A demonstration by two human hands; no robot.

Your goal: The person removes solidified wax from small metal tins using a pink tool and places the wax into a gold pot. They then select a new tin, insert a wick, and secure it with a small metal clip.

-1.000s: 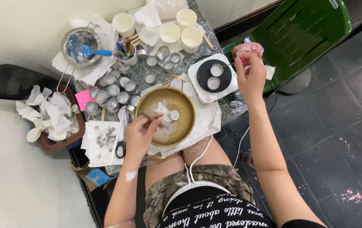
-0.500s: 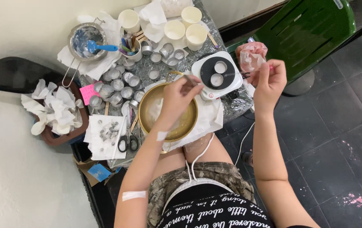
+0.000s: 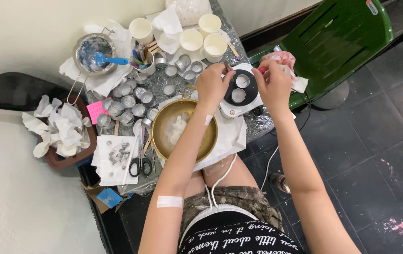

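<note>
— Counter (image 3: pixel 258 124) first: what sits on it?

— Foil-covered and crowded. Biggest is a brass bowl (image 3: pixel 185 130) at the near edge, pale wax-like lumps inside. Just beyond it, toward the right edge, stands a small white hotplate (image 3: pixel 239 90) with a dark top carrying two little metal cups (image 3: pixel 240 88).

— And the hands?

— Both are over the hotplate. The left hand (image 3: pixel 214 84) covers its left side, fingers curled together; whether anything is pinched in them I cannot tell. The right hand (image 3: pixel 273 83) is at the hotplate's right edge, fingertips closed on a thin pink stick (image 3: pixel 261 70).

— Behind that hand?

— A crumpled pink cloth (image 3: pixel 280 59) on a green plastic chair (image 3: pixel 338 42) beside the counter.

— Rest of the counter?

— Far-left corner: a steel sieve bowl (image 3: pixel 94 52) with a blue spatula (image 3: pixel 109 60) in it. Far edge: four paper cups (image 3: pixel 192 40). Middle: many empty tealight tins (image 3: pixel 131 101). Near-left corner: black scissors (image 3: pixel 140 165) beside a white tissue (image 3: pixel 112 160) strewn with wick tabs.
</note>
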